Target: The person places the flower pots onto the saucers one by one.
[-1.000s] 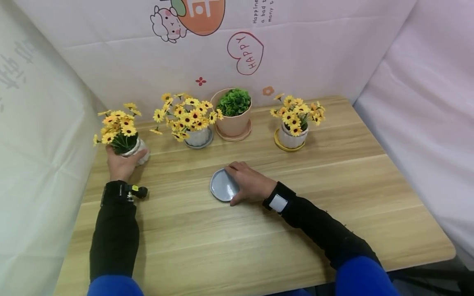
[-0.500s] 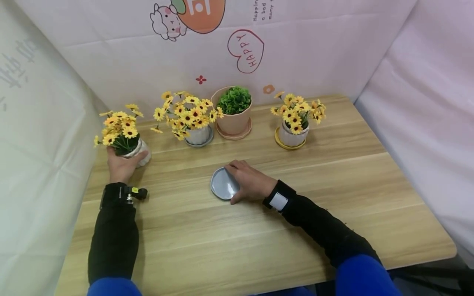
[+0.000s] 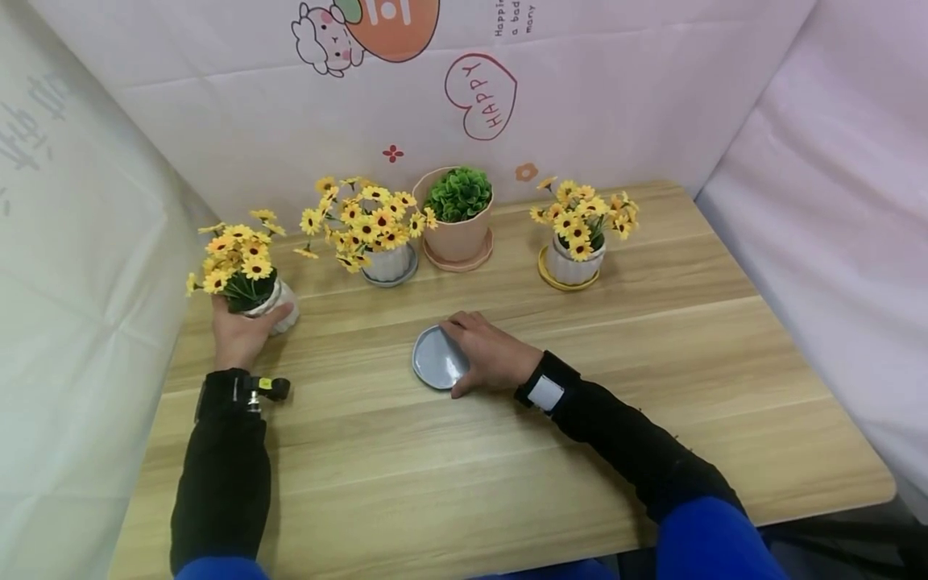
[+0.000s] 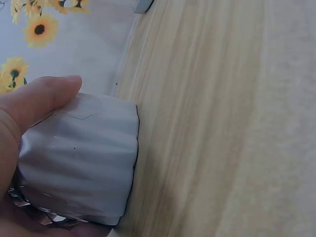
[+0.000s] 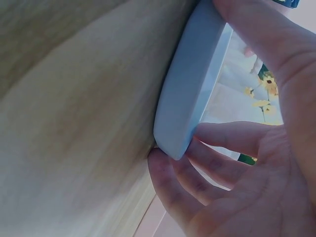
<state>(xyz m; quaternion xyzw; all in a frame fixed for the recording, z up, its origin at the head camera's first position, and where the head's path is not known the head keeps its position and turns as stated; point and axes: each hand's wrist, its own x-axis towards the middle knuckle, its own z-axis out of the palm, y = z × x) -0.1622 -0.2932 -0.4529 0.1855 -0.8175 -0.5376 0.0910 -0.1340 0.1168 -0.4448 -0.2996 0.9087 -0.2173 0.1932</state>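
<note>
At the table's left side my left hand [image 3: 241, 338] grips a white ribbed flower pot [image 3: 287, 312] with yellow daisy-like flowers [image 3: 235, 259]. The left wrist view shows the thumb along the wall of the pot [image 4: 79, 158], its base at or very close to the tabletop; a gap is hard to judge. Near the table's middle, a round grey-blue saucer [image 3: 435, 360] is held at its right side by my right hand [image 3: 496, 354]. In the right wrist view, thumb and fingers pinch the rim of the saucer [image 5: 185, 84], which lies on the wood or just over it.
Along the back stand another yellow-flowered pot [image 3: 387, 264] on a grey saucer, a peach pot [image 3: 457, 239] with a green plant, and a third flower pot [image 3: 573, 264] on a yellow saucer [image 3: 554, 280]. White printed cloth [image 3: 616, 97] hangs behind the wooden table [image 3: 406, 475].
My left hand and its flower pot have shifted slightly toward me and to the right. The right hand stays on the saucer, and the head view has tilted a little.
</note>
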